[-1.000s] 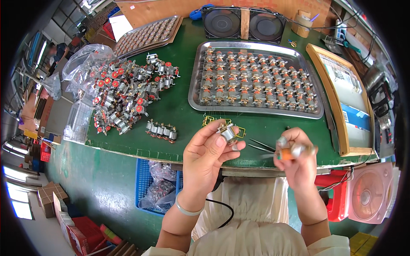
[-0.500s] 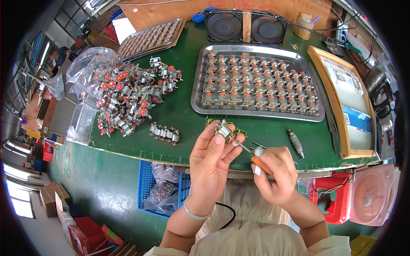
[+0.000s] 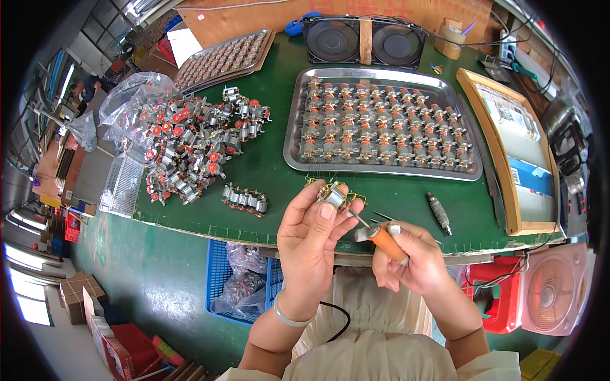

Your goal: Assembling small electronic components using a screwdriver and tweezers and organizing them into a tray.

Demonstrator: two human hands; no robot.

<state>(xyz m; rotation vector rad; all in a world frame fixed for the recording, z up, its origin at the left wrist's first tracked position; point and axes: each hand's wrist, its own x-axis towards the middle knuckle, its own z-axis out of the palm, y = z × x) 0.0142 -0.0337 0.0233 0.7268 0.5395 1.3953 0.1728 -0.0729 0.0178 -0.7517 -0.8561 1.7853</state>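
your right hand point(image 3: 416, 257) has just changed its hold: half a second ago its fingers cover most of the orange-handled screwdriver-like tool with a thin metal shaft point(image 3: 389, 245); now nearly the whole handle shows, its back end angled toward you. your left hand point(image 3: 311, 244) barely shifts, and the small silver cylindrical metal motor point(image 3: 332, 194) stays raised in it above the near edge of the green tabletop point(image 3: 273, 159). that suggests work on this piece is under way, with the tool being turned or regripped. the shaft points at the motor's lower right end; whether its tip touches, you cannot tell from here.

your left thumb and fingers pinch the motor; your right fingers are closed on the handle, the lower ones curled.

counting: one motor in hand, one orange-handled tool, one grey knurled pen-shaped tool point(image 3: 438, 213) lying to the right. about four motors stand in a short silver row point(image 3: 244, 199) on the left. there are two shiny metal trays, a large near one point(image 3: 381, 170) and a rear one point(image 3: 267, 30), their motors too crowded to tally, as is the one loose heap of silver and red motors point(image 3: 184, 146). two round black discs in square housings point(image 3: 332, 39) stand behind.
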